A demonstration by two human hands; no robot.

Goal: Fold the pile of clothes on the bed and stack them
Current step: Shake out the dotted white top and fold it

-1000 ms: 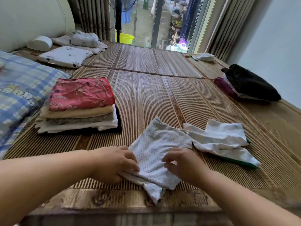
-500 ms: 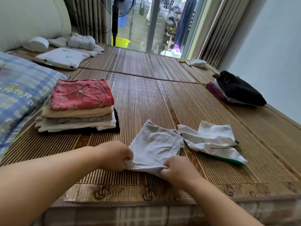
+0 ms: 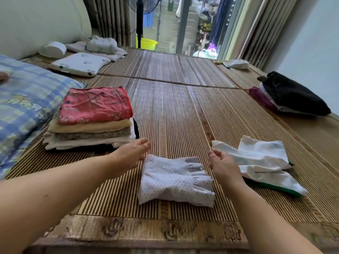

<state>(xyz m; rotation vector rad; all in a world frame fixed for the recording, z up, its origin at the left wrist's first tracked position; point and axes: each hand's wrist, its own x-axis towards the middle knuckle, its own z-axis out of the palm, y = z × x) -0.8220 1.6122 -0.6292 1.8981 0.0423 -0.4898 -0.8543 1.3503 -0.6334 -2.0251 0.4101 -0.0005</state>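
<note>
Grip loose on both sides: the left hand and the right hand hold nothing, fingers relaxed, palms turned towards each other. Between them a folded dotted garment lies flat on the bed's woven mat. Just right of the right hand lies a crumpled white garment with a green edge. Left of the left hand stands a stack of folded clothes, a red patterned piece on top. A dark pile sits far right.
</note>
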